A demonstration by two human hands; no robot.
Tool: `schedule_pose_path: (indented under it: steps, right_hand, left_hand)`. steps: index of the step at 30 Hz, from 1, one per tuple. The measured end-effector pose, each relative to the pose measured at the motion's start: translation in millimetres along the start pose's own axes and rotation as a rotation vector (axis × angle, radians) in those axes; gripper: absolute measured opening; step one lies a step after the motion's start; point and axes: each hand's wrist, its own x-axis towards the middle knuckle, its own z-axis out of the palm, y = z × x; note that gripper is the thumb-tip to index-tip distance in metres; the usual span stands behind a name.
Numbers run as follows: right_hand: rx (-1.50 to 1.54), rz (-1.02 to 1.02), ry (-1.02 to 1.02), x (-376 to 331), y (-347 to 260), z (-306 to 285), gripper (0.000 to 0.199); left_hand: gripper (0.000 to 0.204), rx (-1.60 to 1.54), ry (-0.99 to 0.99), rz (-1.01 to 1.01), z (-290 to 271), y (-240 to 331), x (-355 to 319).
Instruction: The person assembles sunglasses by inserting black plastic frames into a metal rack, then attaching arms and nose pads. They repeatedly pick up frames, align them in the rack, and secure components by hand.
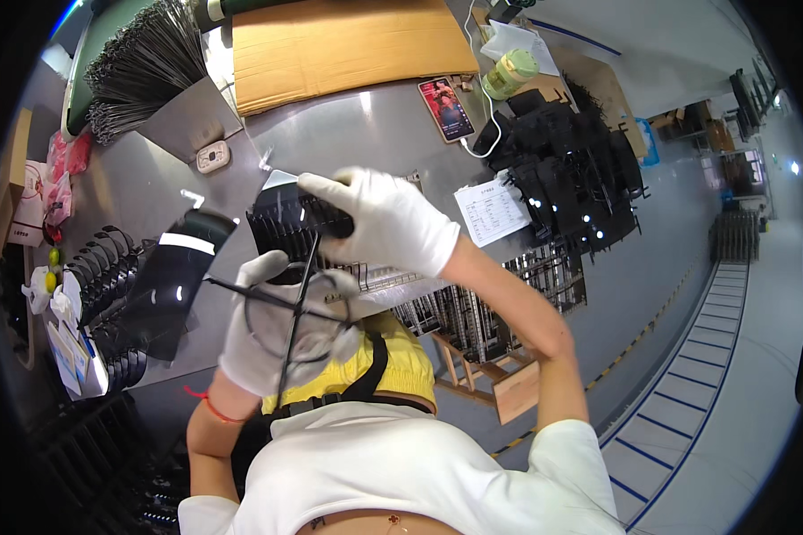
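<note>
My left hand (pixel 272 330), in a white glove, is low in front of my waist. Its fingers are curled about a thin black piece of crossed rods with a ring (pixel 296 310). One rod of it runs up toward my right hand (pixel 388 218), also gloved and slightly blurred. That hand bends over a dark part at its fingertips, its index finger stretched left; what it grips is partly hidden. Just beyond lies a stack of black ribbed parts (pixel 281 234) on the grey metal table (pixel 348 134).
Glossy curved black panels (pixel 165 285) and clips stand at left. Behind are a bundle of black rods (pixel 147 67) and a cardboard sheet (pixel 357 49). A plugged-in phone (pixel 447 110), green jar (pixel 510 74), printed sheet (pixel 492 212) and heaped black parts (pixel 571 169) are right.
</note>
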Motion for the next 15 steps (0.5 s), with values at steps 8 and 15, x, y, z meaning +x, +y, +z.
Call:
schedule_pose_path:
  steps: [8,15]
  right_hand:
    - [0.204,0.503,0.031,-73.2,60.0,44.9,0.05]
    - [-0.076,0.422,-0.427,-107.7,54.1,96.6,0.027]
  left_hand:
    - [0.056,-0.12,-0.086,0.815,-27.7,15.5,-82.8]
    - [0.065,0.163,-0.181,0.69,-5.8,56.9,-75.7]
